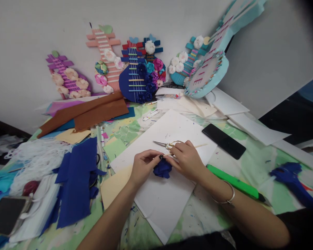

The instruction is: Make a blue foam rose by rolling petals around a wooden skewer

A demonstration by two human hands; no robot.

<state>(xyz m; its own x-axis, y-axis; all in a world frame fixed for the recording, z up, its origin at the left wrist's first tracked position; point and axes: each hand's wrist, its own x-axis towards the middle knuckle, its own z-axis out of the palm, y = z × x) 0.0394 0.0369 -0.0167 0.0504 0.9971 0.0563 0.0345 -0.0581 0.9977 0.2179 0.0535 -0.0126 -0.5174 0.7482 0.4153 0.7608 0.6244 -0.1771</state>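
Note:
Over a white paper sheet (pixel 169 208), my left hand (pixel 147 165) pinches a dark blue crepe paper flower (pixel 162 169) at its top edge. The petals hang below the fingertips. My right hand (pixel 186 160) is closed around a thin wooden stick (pixel 201 145), whose tip meets the left fingertips at the flower. Just beyond the right fingers lie scissors (pixel 160 143) with gold-coloured handles, their blades toward the left. Part of the handles is hidden behind the right hand, and the inner side of the flower cannot be made out.
A black phone (pixel 224 140), a green cutter knife (pixel 233 181) and a blue glue gun (pixel 294 180) lie on the right. Blue crepe paper (pixel 78 180) and white yarn (pixel 39 156) are on the left. Decorated paper guitars, one dark blue (pixel 125 81), lean against the wall.

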